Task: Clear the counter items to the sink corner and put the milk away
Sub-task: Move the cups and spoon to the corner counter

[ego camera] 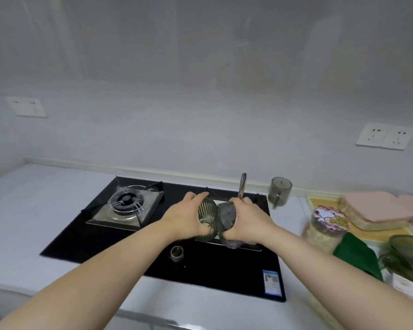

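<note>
My left hand (pixel 188 216) grips a ribbed green glass (pixel 208 219), tilted on its side above the right half of the black hob (pixel 224 270). Right beside it, my right hand (pixel 247 222) holds a dark grey rounded object (pixel 227 219) together with a long utensil handle (pixel 242 184) that sticks up behind the fingers. The glass and the grey object nearly touch. On the counter behind the hob's right corner stands a smoky glass mug (pixel 280 191). No milk is visible.
A gas burner (pixel 126 206) sits on the hob's left side and a knob (pixel 177 253) near its front. At the right are a jar with a cartoon-dog lid (pixel 326 222), a green cloth (pixel 358 256), a glass jug (pixel 408 256), a yellow tray (pixel 372 232) and pink items (pixel 379 206).
</note>
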